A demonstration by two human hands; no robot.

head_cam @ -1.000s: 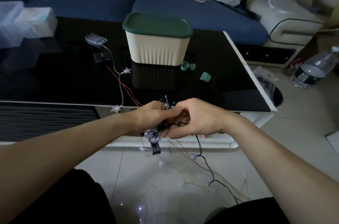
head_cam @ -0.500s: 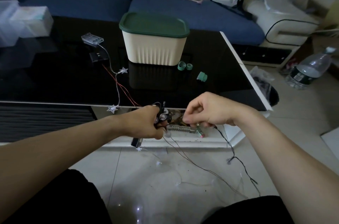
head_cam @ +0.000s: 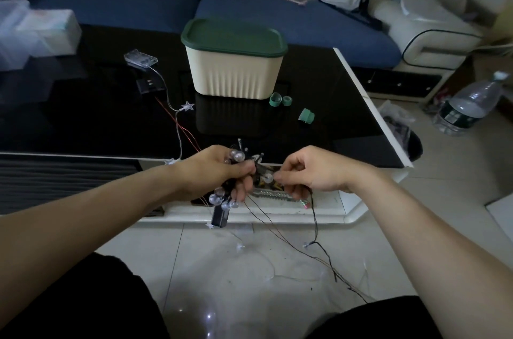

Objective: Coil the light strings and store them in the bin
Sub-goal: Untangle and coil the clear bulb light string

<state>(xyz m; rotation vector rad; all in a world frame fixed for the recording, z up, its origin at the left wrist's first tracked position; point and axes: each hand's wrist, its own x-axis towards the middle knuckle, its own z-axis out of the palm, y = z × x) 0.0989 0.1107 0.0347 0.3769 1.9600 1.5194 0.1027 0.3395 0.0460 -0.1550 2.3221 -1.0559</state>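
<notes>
Right hand (head_cam: 308,172) swings back in from 3 o'clock, pinching the next bulb against the coiled light string (head_cam: 230,194) gripped in the left hand (head_cam: 219,172) — another loop on, lidded bin (head_cam: 233,72) waiting at 12 o'clock on the bench (head_cam: 83,122).

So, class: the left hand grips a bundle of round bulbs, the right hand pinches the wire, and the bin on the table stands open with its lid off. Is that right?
Not quite. The head view shows the bin closed, its green lid on top. The rest holds: the left hand grips the bulb bundle and the right hand pinches the wire.
</notes>
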